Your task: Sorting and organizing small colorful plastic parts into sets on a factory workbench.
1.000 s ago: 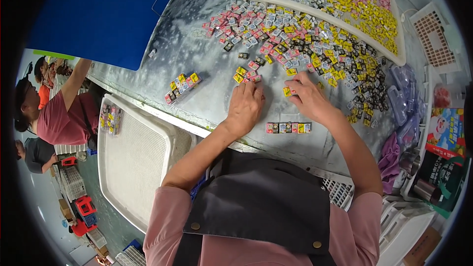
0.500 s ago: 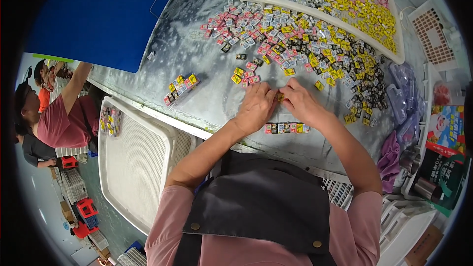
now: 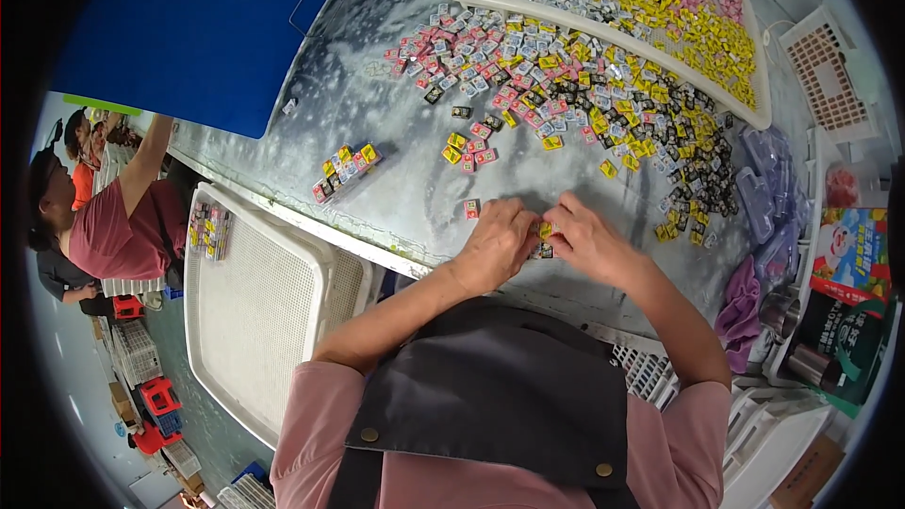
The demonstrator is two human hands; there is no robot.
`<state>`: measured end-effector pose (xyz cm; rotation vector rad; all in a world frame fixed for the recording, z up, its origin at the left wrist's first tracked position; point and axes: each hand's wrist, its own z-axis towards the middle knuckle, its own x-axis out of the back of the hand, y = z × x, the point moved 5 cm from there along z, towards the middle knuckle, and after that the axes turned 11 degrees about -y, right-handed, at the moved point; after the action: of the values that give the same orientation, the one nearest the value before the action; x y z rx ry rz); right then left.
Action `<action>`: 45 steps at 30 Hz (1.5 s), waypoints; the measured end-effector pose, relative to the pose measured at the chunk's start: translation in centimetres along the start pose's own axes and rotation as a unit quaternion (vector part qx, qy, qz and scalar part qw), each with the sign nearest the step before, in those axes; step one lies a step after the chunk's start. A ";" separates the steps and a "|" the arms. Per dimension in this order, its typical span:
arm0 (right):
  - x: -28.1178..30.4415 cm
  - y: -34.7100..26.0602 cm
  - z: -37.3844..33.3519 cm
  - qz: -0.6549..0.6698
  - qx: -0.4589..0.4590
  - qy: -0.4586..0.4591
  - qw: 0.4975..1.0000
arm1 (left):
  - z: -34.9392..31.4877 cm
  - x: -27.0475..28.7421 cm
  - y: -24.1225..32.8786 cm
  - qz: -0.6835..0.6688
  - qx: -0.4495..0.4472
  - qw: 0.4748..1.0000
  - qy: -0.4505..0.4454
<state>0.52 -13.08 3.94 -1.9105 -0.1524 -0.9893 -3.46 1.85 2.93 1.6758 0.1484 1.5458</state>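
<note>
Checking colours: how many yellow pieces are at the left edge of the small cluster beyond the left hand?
2: upper yellow piece and lower yellow piece, together at the cluster's left edge. Any underneath would be hidden.

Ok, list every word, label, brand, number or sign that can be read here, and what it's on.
Cartoon-printed package at the right: large lettering, which I won't copy out.
Dark green package below it: pale lettering, likewise not copied.
Yellow block between the left hand and right hand: print too small to read.
Loose wrapped blocks on the table: print too small to read.
</note>
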 end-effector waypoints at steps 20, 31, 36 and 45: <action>-2.0 0.1 -3.4 -0.085 0.086 0.171 0.978 | -1.6 -1.2 0.3 -0.011 -0.018 0.997 0.069; -4.0 -0.2 -5.6 -0.196 0.059 0.121 0.971 | -2.8 -2.2 1.0 0.165 -0.088 0.982 0.014; -5.0 -0.9 -5.0 -0.213 0.037 0.074 0.974 | -2.8 -1.8 1.5 0.166 -0.082 0.983 0.008; -1.8 1.9 -7.2 -0.012 -0.058 0.267 0.962 | -3.9 1.5 1.3 0.115 0.012 0.991 0.062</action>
<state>-3.85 -19.28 3.02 -1.6773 0.2006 -1.5181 -7.11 3.80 4.55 1.6609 0.0397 1.8276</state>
